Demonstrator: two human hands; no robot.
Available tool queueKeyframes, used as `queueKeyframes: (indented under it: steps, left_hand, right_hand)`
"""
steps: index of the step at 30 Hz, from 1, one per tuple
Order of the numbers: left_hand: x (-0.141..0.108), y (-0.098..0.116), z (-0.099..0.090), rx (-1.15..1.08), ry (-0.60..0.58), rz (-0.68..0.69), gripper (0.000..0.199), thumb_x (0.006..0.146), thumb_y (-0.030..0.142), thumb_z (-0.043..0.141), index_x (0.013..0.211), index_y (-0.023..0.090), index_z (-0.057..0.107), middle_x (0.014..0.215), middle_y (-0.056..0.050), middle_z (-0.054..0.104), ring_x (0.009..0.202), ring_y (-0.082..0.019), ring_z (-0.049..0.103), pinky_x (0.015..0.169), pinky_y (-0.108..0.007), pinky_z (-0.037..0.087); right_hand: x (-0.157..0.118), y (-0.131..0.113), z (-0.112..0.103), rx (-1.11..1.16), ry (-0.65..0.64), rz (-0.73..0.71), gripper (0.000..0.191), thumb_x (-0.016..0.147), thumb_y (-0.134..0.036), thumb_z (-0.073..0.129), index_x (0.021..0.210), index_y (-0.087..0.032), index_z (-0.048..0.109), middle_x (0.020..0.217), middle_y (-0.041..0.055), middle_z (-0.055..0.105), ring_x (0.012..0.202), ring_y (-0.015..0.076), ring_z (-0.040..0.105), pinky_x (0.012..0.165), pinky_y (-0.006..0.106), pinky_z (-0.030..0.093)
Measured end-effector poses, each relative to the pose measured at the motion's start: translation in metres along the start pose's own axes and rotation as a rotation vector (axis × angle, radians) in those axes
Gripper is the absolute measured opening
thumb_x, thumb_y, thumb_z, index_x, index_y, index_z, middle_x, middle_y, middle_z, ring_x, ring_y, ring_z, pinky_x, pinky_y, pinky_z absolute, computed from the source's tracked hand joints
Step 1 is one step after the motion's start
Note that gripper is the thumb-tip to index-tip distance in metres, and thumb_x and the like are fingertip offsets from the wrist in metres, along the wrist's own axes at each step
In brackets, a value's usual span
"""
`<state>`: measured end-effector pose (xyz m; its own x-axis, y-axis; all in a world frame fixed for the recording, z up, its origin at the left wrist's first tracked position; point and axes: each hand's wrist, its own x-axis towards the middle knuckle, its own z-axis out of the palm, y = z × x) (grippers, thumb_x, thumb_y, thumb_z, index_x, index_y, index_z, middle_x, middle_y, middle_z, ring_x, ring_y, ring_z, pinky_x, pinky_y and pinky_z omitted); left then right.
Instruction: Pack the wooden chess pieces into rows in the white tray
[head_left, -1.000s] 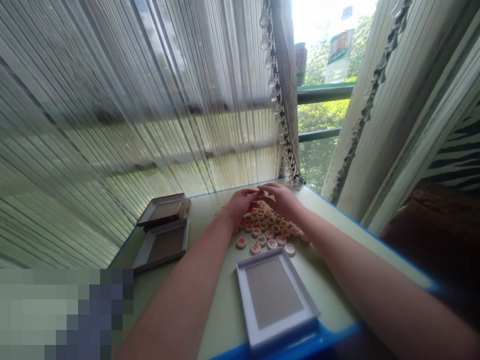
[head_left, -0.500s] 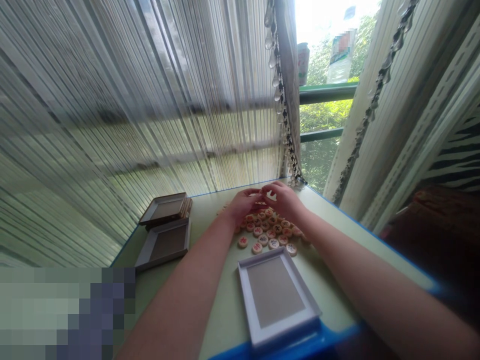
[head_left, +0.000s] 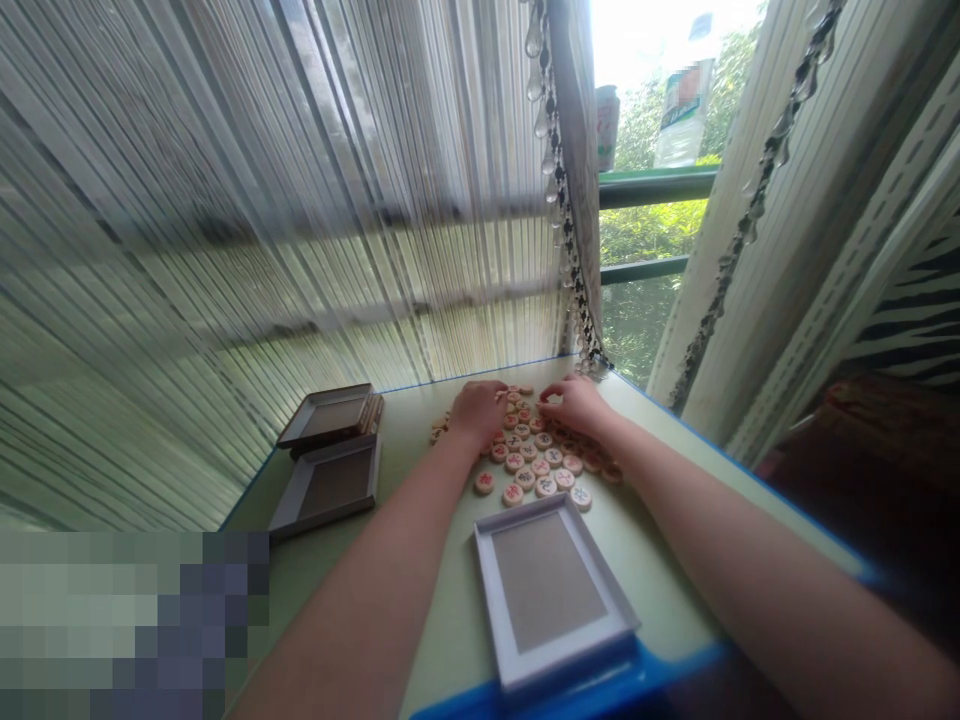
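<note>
A loose heap of round wooden xiangqi pieces (head_left: 514,462), marked with red and dark characters, lies at the middle of the table. My left hand (head_left: 480,412) rests over the heap's left side, its fingers curled together at the far pieces; whatever sits under the fingertips is hidden. Over the right side is my right hand (head_left: 579,403), with thumb and forefinger bent toward each other and a gap between them. I see no piece clearly held there. On the near side of the heap lies a shallow open box (head_left: 487,585) with a white rim and grey-brown inside.
On the left of the pale green table (head_left: 427,600) stand another shallow grey box (head_left: 330,488) and a brown-edged box stack (head_left: 330,415). Striped string curtains (head_left: 300,250) hang behind. A can (head_left: 606,130) and a bottle (head_left: 684,115) stand at the window.
My hands were together above the heap and have now parted. The left has shifted slightly left, the right slightly right and lower, uncovering pieces between them.
</note>
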<state>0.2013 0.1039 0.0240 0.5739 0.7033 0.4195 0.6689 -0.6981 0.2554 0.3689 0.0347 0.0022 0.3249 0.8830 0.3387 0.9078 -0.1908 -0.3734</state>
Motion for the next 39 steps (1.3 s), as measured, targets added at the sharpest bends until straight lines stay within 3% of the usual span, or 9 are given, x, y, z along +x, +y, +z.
queueKeyframes:
  steps: [3, 6, 12, 18, 22, 27, 36, 39]
  left_hand:
    - [-0.003, 0.003, 0.001, 0.149, -0.175, 0.044, 0.03, 0.081, 0.027, 0.044, 0.099, 0.026, 0.068, 0.102, -0.005, 0.066, 0.098, -0.022, 0.058, 0.087, -0.035, 0.045]
    - [-0.004, 0.007, -0.002, 0.229, -0.247, 0.085, 0.028, 0.08, 0.026, 0.045, 0.093, 0.027, 0.069, 0.099, -0.006, 0.066, 0.096, -0.023, 0.058, 0.084, -0.036, 0.045]
    - [-0.004, 0.007, -0.007, 0.289, -0.232, 0.087, 0.028, 0.081, 0.023, 0.044, 0.095, 0.022, 0.068, 0.097, -0.01, 0.065, 0.096, -0.024, 0.058, 0.083, -0.036, 0.045]
    - [-0.001, 0.006, -0.009, 0.28, -0.305, 0.037, 0.022, 0.079, 0.024, 0.048, 0.086, 0.019, 0.069, 0.092, -0.01, 0.067, 0.088, -0.023, 0.061, 0.077, -0.032, 0.047]
    - [-0.001, 0.005, -0.007, 0.29, -0.281, 0.065, 0.023, 0.08, 0.024, 0.047, 0.088, 0.018, 0.067, 0.094, -0.011, 0.067, 0.087, -0.024, 0.062, 0.075, -0.033, 0.047]
    - [-0.002, 0.002, -0.002, 0.231, -0.202, 0.051, 0.035, 0.085, 0.025, 0.041, 0.116, 0.024, 0.056, 0.105, -0.009, 0.064, 0.096, -0.021, 0.059, 0.081, -0.032, 0.045]
    - [-0.002, 0.001, 0.002, 0.133, -0.209, 0.059, 0.031, 0.085, 0.027, 0.04, 0.104, 0.025, 0.065, 0.104, -0.005, 0.065, 0.097, -0.019, 0.058, 0.087, -0.03, 0.044]
    - [-0.002, -0.001, 0.005, 0.124, -0.213, 0.048, 0.033, 0.085, 0.026, 0.04, 0.107, 0.024, 0.064, 0.107, -0.005, 0.065, 0.1, -0.019, 0.057, 0.089, -0.029, 0.043]
  right_hand:
    - [0.002, 0.001, 0.002, -0.016, -0.056, 0.037, 0.031, 0.073, -0.043, 0.056, 0.094, -0.026, 0.072, 0.097, 0.0098, 0.06, 0.097, 0.0262, 0.048, 0.088, 0.036, 0.036]
    - [0.002, -0.001, 0.003, -0.019, -0.074, 0.042, 0.03, 0.077, -0.039, 0.051, 0.097, -0.028, 0.071, 0.103, 0.0086, 0.061, 0.101, 0.0255, 0.048, 0.09, 0.035, 0.034]
    - [0.002, -0.002, 0.002, 0.004, -0.05, 0.019, 0.029, 0.079, -0.034, 0.05, 0.095, -0.025, 0.072, 0.1, 0.0051, 0.067, 0.099, 0.0235, 0.05, 0.089, 0.032, 0.036]
    - [-0.002, -0.005, -0.002, -0.029, -0.071, 0.004, 0.026, 0.077, -0.029, 0.051, 0.089, -0.025, 0.073, 0.089, 0.0042, 0.07, 0.095, 0.0243, 0.052, 0.084, 0.031, 0.038]
    - [-0.003, -0.006, -0.004, -0.077, -0.049, -0.021, 0.027, 0.078, -0.031, 0.05, 0.09, -0.024, 0.073, 0.094, 0.0048, 0.069, 0.093, 0.024, 0.052, 0.084, 0.032, 0.038]
    - [-0.004, -0.005, -0.004, -0.102, -0.029, -0.033, 0.027, 0.079, -0.033, 0.049, 0.092, -0.024, 0.071, 0.098, 0.0056, 0.067, 0.094, 0.0231, 0.052, 0.085, 0.032, 0.037]
    - [-0.01, -0.014, -0.007, -0.139, -0.04, -0.066, 0.031, 0.081, -0.038, 0.048, 0.096, -0.023, 0.07, 0.102, 0.0069, 0.066, 0.097, 0.026, 0.05, 0.084, 0.034, 0.038]
    - [-0.01, -0.014, -0.004, -0.144, -0.047, -0.091, 0.036, 0.085, -0.039, 0.042, 0.11, -0.024, 0.064, 0.116, 0.0063, 0.061, 0.106, 0.0265, 0.048, 0.091, 0.036, 0.036]
